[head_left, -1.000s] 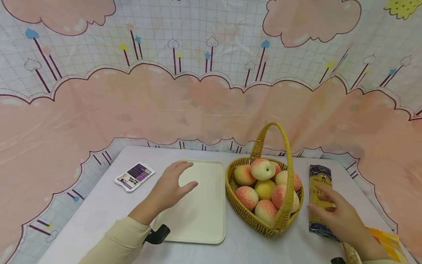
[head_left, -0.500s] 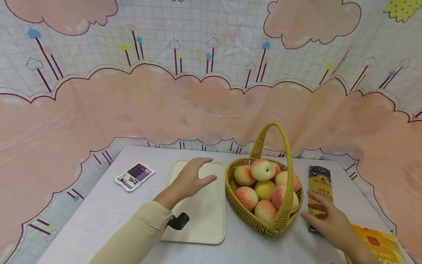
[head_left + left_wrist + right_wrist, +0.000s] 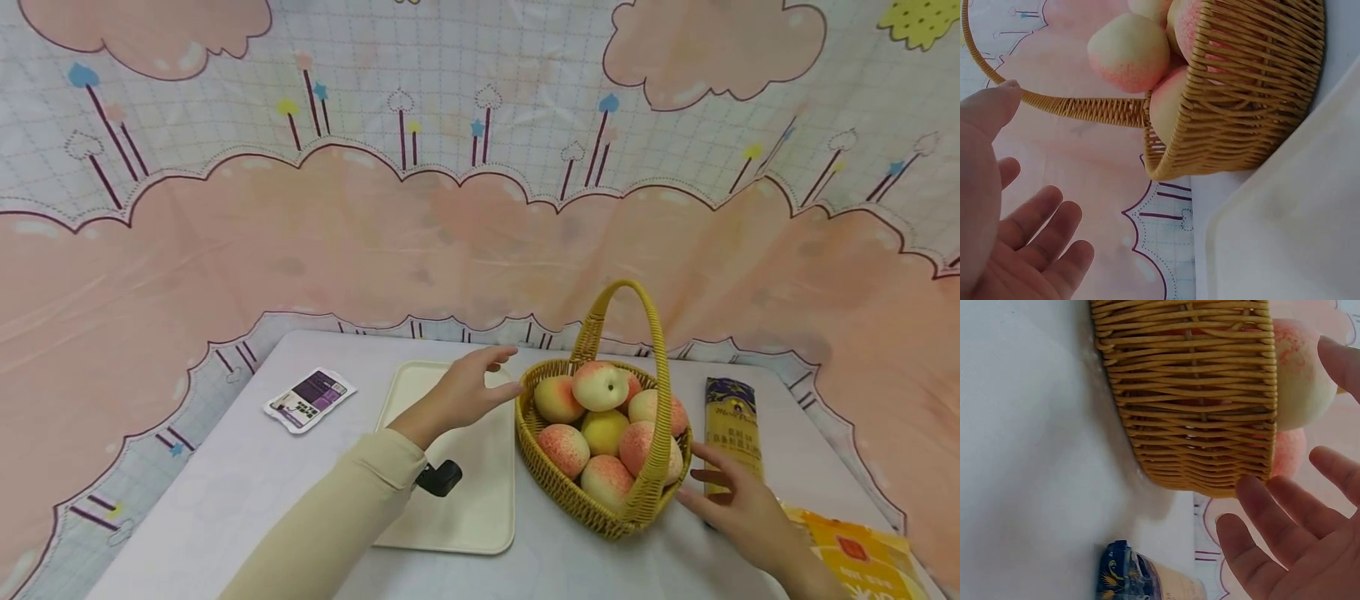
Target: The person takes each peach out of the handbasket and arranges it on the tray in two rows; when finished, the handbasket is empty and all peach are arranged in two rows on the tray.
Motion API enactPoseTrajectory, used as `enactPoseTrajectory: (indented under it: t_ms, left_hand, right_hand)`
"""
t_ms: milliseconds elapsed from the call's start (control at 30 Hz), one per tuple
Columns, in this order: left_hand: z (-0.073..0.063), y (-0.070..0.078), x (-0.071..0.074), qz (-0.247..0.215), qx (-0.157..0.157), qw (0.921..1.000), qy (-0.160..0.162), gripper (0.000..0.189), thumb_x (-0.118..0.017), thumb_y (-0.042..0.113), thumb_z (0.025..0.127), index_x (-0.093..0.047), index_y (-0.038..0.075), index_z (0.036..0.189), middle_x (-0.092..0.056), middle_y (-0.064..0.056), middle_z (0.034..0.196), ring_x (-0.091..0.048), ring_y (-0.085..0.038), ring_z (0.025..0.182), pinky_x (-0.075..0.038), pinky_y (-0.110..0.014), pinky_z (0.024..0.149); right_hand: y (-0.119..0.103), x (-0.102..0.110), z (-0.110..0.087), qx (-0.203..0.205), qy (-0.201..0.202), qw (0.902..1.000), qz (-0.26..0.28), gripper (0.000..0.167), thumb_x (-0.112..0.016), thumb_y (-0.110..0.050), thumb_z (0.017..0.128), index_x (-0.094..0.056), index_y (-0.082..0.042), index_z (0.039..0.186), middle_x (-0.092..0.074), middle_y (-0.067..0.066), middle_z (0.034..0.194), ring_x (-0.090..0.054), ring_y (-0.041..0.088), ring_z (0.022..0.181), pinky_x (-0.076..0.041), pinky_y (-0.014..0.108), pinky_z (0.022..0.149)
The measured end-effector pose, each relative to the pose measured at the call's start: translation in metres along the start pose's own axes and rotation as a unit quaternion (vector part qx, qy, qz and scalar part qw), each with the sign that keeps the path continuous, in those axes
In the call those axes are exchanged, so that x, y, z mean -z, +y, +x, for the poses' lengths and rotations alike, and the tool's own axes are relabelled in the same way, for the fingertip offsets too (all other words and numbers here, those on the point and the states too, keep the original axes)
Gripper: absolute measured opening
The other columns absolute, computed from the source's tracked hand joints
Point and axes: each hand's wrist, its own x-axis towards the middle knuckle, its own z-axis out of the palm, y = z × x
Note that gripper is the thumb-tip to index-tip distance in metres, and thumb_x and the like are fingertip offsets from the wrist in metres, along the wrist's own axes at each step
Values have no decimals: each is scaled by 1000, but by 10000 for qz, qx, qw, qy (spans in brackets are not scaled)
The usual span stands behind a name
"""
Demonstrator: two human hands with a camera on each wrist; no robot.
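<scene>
A yellow wicker basket [image 3: 570,493] with a tall arched handle stands on the table, heaped with several peaches [image 3: 564,450]. My left hand [image 3: 463,392] hovers over the cream tray, its thumb tip right at the basket's left rim in the head view. Its fingers are loosely bent with nothing between them, as the left wrist view shows of the hand [image 3: 1029,244]. On the basket's other side is my right hand [image 3: 738,504], fingers spread and fingertips close to the right rim. In the right wrist view that hand [image 3: 1297,531] holds nothing.
The cream tray [image 3: 457,517] lies left of the basket. A white and purple sachet [image 3: 309,400] is at the far left. Behind my right hand lies a blue and yellow pasta packet [image 3: 733,425]. An orange-yellow bag [image 3: 862,554] sits at the front right. A patterned curtain [image 3: 420,242] hangs behind the table.
My left hand has moved right across the tray to the basket's left side. My right hand has moved left, from over the pasta packet to the basket's right side.
</scene>
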Motion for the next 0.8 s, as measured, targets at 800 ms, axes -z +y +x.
enactPoseTrajectory:
  t_ms: [800]
  left_hand:
    - [14,12,-9,-135,-154,9995,-258,58,-67,30,97,-48,8,147,-54,-14,140,-54,-29,125,-46,-44,101]
  right_hand:
    - [16,-11,9,-373,-180,9984,376,78,-70,-29,95,-29,9,149,-32,37,148,-59,42,115,-57,40,82]
